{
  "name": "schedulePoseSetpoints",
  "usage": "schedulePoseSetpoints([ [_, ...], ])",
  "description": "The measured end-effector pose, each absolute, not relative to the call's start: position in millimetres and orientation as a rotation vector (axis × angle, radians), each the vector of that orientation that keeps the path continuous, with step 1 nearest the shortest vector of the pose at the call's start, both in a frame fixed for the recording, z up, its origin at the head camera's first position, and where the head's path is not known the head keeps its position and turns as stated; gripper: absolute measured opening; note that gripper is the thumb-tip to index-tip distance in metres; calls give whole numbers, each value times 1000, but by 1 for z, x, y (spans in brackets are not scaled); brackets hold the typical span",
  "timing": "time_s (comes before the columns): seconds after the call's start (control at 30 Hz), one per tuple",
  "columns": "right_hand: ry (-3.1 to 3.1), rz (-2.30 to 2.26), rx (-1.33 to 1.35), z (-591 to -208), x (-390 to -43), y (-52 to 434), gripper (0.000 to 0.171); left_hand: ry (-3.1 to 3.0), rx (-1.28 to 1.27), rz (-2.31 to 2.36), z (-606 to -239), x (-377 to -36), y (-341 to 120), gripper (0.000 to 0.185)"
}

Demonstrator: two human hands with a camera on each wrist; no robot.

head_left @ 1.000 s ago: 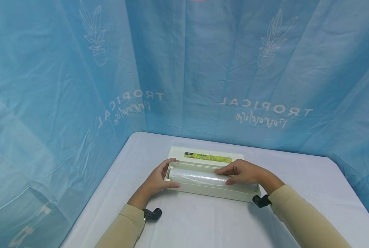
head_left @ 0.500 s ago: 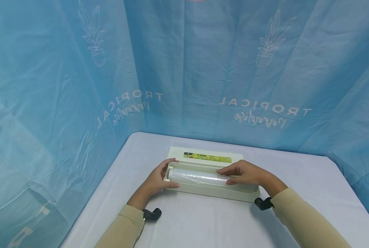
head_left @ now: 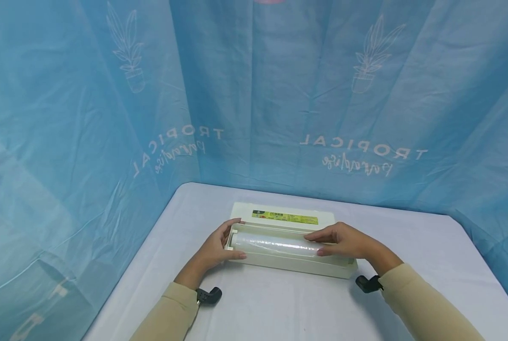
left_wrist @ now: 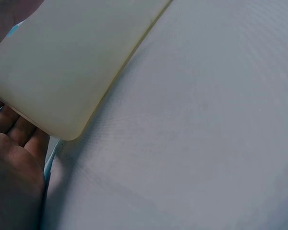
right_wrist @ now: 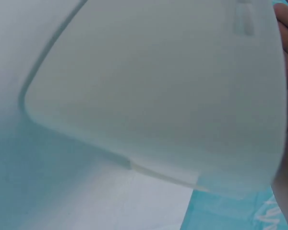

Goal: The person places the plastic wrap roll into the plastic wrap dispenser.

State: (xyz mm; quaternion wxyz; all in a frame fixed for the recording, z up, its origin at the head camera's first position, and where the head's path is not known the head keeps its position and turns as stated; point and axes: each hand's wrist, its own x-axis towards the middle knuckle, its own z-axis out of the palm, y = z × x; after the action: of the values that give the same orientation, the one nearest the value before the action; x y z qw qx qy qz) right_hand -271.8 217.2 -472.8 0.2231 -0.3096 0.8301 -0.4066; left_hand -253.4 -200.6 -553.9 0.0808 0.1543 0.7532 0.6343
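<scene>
A pale plastic cling film box (head_left: 288,265) lies open on the table, with a shiny roll of cling film (head_left: 267,244) inside it. My left hand (head_left: 213,246) grips the left end of the box, thumb at the front wall and fingers at the back. My right hand (head_left: 345,241) spans the roll toward its right part, fingers on the far side and thumb on the near side. In the left wrist view the box (left_wrist: 67,62) hides part of the left hand (left_wrist: 19,139). The box's outer wall (right_wrist: 158,86) fills most of the right wrist view.
Behind the roll, the box's lid (head_left: 241,210) is tipped back and carries a yellow-green label (head_left: 285,217). A white cloth covers the table (head_left: 275,308). Blue printed curtains (head_left: 279,94) hang along the far and left sides.
My right hand has slid a little to the right along the roll. The left hand keeps its hold on the box, which stays in place.
</scene>
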Motion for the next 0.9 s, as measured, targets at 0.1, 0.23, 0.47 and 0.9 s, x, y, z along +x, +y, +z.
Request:
schedulePoseSetpoints([
  [0.1,2283,-1148,-841,-472,-270,220,47,2255,468,1895,-554,-254,-201,109],
  [0.23,2292,-1154,-833,-472,-269,224,45,2249,476,1900,-554,-254,-200,109],
  [0.47,2310,-1178,-844,-471,-268,234,47,2245,472,1899,-554,-254,-201,108],
  [0.9,2333,-1209,-836,-470,-261,246,50,2264,471,1891,-556,-255,-201,109],
])
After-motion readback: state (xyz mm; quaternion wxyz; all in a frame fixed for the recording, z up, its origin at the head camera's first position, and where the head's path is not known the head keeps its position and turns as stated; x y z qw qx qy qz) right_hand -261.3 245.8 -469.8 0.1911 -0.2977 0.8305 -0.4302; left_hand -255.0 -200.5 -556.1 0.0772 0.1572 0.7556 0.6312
